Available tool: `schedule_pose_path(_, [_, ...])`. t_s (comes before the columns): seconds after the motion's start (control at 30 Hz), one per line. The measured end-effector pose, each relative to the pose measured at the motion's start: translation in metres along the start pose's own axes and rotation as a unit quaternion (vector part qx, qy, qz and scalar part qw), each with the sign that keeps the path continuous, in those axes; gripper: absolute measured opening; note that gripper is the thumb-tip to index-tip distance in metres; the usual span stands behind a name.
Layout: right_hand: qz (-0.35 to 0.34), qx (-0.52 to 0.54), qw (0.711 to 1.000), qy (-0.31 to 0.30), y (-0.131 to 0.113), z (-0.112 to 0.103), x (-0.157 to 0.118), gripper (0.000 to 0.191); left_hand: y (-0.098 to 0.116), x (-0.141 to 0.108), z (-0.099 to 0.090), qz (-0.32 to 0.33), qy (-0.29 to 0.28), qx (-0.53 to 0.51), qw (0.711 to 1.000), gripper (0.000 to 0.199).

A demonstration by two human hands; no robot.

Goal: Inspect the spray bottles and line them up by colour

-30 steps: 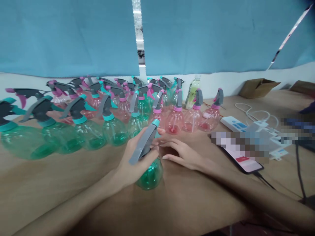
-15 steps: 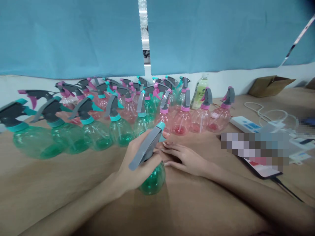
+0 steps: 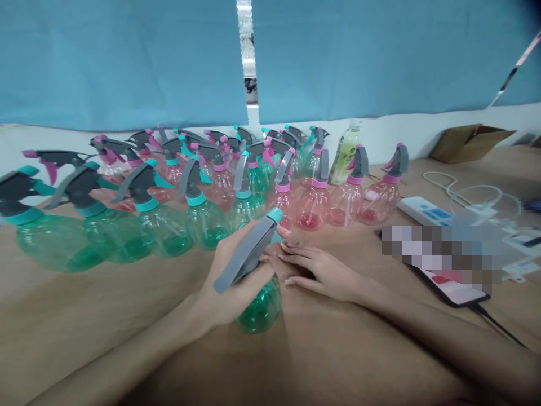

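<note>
My left hand (image 3: 230,276) is wrapped round the neck of a green spray bottle (image 3: 261,310), just below its grey and turquoise spray head. The bottle is at the front middle of the brown table (image 3: 338,355), its nozzle pointing away from me. My fingers hide its neck and most of the trigger. Just right of the bottle my right hand (image 3: 325,270) lies palm down on the table with fingers stretched out, holding nothing. Behind both hands stand several more spray bottles, among them a green one (image 3: 207,223) and a pink one (image 3: 313,208).
A tilted drink bottle (image 3: 347,153) stands behind the pink bottles. On the right lie a phone (image 3: 459,287) with a black cable, a white power strip (image 3: 422,211) and loose white cables (image 3: 443,179). A brown cardboard box (image 3: 462,145) is near the back wall.
My left hand and the green spray bottle have barely shifted left, with the grip the same. The right hand stays flat on the table. The whole view has moved slightly.
</note>
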State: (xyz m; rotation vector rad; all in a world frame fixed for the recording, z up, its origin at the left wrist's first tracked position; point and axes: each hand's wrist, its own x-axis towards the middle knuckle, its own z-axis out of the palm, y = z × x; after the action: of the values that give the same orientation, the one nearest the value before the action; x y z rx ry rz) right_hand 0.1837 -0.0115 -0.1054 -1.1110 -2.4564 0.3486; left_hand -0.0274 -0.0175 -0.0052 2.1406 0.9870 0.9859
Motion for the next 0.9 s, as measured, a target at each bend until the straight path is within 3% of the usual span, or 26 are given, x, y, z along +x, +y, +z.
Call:
schedule_pose_path(0.13, [-0.001,0.009,1.000,0.003,-0.0004,-0.0004,-0.0002,0.056,0.0035,0.0002,-0.0006,-0.013,-0.010,-0.056,0.998,0.015])
schedule_pose_path(0.37, [-0.002,0.015,1.000,0.003,0.0009,0.0008,-0.0015,0.055,0.0019,-0.0002,0.0005,-0.006,0.001,-0.025,1.000,0.004])
schedule_pose_path(0.9, [0.002,0.013,1.000,0.005,0.0003,0.0001,-0.0026,0.055,-0.0044,-0.0012,0.0043,-0.021,0.017,-0.044,0.999,0.019])
